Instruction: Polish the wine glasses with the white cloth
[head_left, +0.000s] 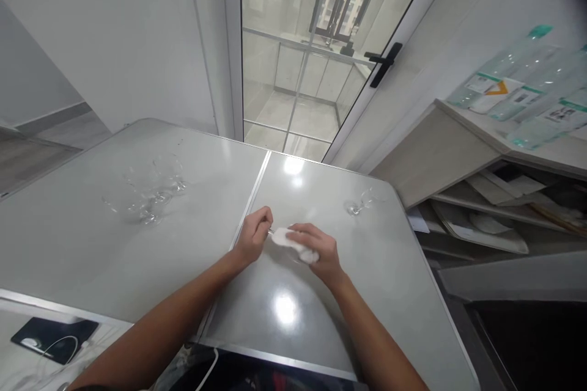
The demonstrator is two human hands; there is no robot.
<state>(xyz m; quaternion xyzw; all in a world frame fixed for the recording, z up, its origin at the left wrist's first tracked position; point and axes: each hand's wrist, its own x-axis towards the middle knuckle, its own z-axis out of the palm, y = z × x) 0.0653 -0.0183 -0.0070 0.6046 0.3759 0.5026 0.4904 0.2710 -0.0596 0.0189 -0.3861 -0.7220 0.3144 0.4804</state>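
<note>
My left hand (254, 233) is closed round the thin stem end of a clear wine glass (271, 231) held above the table. My right hand (320, 247) is closed on a white cloth (287, 237), pressed against the glass. Cloth and fingers cover most of the bowl, and its outline is faint. To the left, several clear stemmed glasses (149, 215) lie in a cluster on the tabletop. Another clear glass (354, 209) lies to the right, beyond my right hand.
The grey glossy table (183, 269) has a metal seam down its middle. A dark tablet (50, 337) and white cables lie lower left. Clear bottles (509, 85) stand on a cabinet at right, above cluttered shelves (486, 226). A glass door (298, 91) stands beyond the table.
</note>
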